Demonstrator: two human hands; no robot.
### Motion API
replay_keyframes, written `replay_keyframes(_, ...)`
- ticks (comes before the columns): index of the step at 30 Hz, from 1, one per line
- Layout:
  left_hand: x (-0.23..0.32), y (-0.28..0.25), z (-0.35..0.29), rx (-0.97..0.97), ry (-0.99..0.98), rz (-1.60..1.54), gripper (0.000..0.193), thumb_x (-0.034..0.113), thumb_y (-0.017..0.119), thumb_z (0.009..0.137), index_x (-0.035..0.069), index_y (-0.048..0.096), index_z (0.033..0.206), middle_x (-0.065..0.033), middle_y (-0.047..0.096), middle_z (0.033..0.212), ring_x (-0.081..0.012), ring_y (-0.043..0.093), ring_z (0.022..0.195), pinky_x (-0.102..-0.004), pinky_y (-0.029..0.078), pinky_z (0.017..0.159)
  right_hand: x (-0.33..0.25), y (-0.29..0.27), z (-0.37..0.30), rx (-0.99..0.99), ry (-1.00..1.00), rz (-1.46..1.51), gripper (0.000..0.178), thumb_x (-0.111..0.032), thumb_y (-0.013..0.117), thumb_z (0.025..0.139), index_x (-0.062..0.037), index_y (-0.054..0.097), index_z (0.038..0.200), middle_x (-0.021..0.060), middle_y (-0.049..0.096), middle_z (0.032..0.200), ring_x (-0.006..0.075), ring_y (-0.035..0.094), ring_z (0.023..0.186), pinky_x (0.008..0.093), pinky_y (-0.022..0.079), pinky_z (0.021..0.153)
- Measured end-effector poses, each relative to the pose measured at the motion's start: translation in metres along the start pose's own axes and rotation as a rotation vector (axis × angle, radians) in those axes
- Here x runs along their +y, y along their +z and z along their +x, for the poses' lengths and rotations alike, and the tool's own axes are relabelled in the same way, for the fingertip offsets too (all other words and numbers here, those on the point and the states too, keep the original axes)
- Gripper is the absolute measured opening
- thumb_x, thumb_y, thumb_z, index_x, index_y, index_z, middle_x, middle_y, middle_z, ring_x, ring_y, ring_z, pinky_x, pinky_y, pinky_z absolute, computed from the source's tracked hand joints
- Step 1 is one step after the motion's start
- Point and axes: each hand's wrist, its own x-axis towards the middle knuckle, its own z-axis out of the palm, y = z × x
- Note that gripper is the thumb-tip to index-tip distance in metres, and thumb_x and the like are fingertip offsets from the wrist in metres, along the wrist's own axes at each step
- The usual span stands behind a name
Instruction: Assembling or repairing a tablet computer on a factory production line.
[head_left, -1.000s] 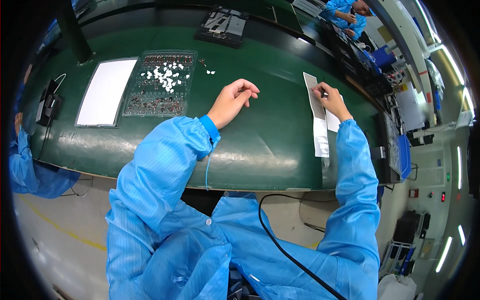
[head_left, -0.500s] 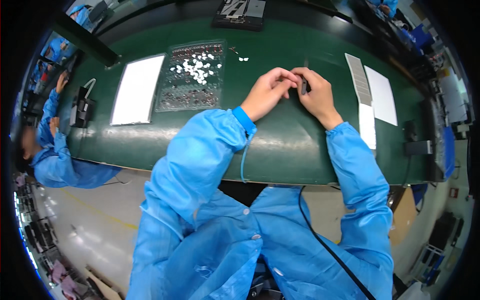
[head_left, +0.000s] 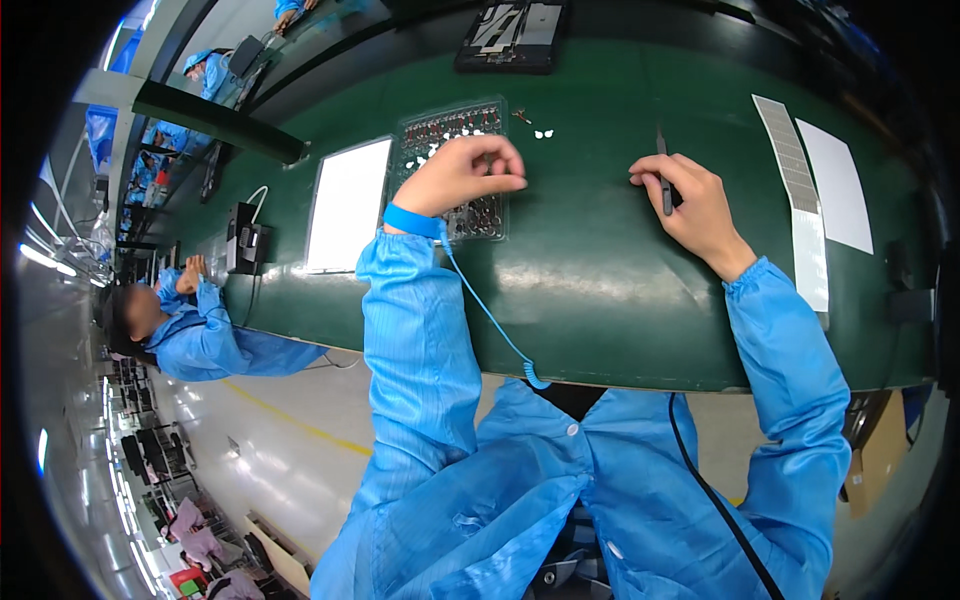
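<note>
My left hand (head_left: pixel 462 174) hovers over the near part of a clear tray (head_left: pixel 492 222) of small dark parts and white pieces. Its fingers are curled, with thumb and forefinger tips drawn together; anything between them is too small to make out. To the right, my right hand (head_left: pixel 692 205) is closed around dark tweezers (head_left: pixel 667 190), whose thin tip points away from me above the green table (head_left: pixel 590 300). A blue wrist strap (head_left: pixel 412 221) with a coiled cord circles my left wrist. Beyond the tray lie a small white piece (head_left: pixel 543 134) and a tiny reddish part (head_left: pixel 521 117).
A white sheet (head_left: pixel 348 205) lies left of the tray, beside a black device (head_left: pixel 243 240). At the right are a strip of labels (head_left: pixel 787 150) and white paper (head_left: pixel 838 185). An opened black tablet-like device (head_left: pixel 512 35) sits at the back. A co-worker (head_left: pixel 200 330) sits at the left.
My hands, together half a second ago, have separated: the left has gone left over the tray, while the right keeps the tweezers. The whole view has shifted and turned left.
</note>
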Motion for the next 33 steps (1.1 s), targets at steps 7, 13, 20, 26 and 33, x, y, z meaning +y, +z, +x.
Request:
replay_keyframes(7, -0.032, -0.011, -0.005, -0.021, -0.165, 0.135, 0.014, 0.017, 0.08, 0.083, 0.007, 0.072, 0.088, 0.0086, 0.054, 0.071, -0.0013, 0.038, 0.063, -0.0204, 0.03, 0.056, 0.002, -0.003, -0.001, -0.044, 0.016, 0.022, 0.009, -0.007, 0.065, 0.092, -0.0091, 0.068, 0.1, 0.0079, 0.069, 0.082, 0.0249, 0.068, 0.076, 0.0354, 0.053, 0.065)
replay_keyframes(13, -0.02, 0.027, 0.026, 0.656, 0.281, 0.539, 0.024, 0.015, 0.074, 0.085, 0.013, 0.071, 0.109, -0.006, 0.062, 0.096, -0.0227, 0.058, 0.088, -0.0339, 0.047, 0.076, 0.003, -0.001, 0.0, -0.022, 0.018, 0.033, 0.01, -0.008, 0.065, 0.091, -0.0094, 0.068, 0.1, 0.0092, 0.068, 0.081, 0.0275, 0.067, 0.075, 0.0378, 0.052, 0.065)
replay_keyframes(20, -0.02, 0.028, 0.048, 0.688, 0.214, 0.81, 0.035, 0.015, 0.079, 0.077, 0.019, 0.071, 0.111, -0.0026, 0.06, 0.11, -0.0278, 0.054, 0.106, -0.041, 0.045, 0.089, 0.008, 0.001, 0.001, -0.009, 0.025, 0.016, 0.009, -0.01, 0.064, 0.092, -0.0107, 0.068, 0.099, 0.0094, 0.068, 0.081, 0.0275, 0.066, 0.074, 0.0382, 0.052, 0.066)
replay_keyframes(26, -0.029, 0.032, 0.066, 0.646, 0.178, 0.765, 0.017, 0.017, 0.081, 0.076, 0.014, 0.073, 0.092, -0.0037, 0.061, 0.108, -0.0293, 0.054, 0.105, -0.0414, 0.046, 0.09, 0.008, 0.002, 0.0, -0.028, 0.029, 0.061, 0.009, -0.009, 0.066, 0.091, -0.0096, 0.068, 0.1, 0.0088, 0.069, 0.082, 0.0268, 0.068, 0.075, 0.036, 0.053, 0.066)
replay_keyframes(33, -0.033, 0.034, 0.068, 0.673, 0.16, 0.591, 0.011, 0.013, 0.079, 0.079, 0.008, 0.071, 0.085, -0.0058, 0.061, 0.102, -0.0288, 0.054, 0.102, -0.0396, 0.047, 0.088, 0.01, 0.001, 0.0, -0.043, 0.014, 0.044, 0.009, -0.009, 0.065, 0.092, -0.0098, 0.068, 0.1, 0.0082, 0.069, 0.082, 0.0264, 0.069, 0.075, 0.0363, 0.054, 0.067)
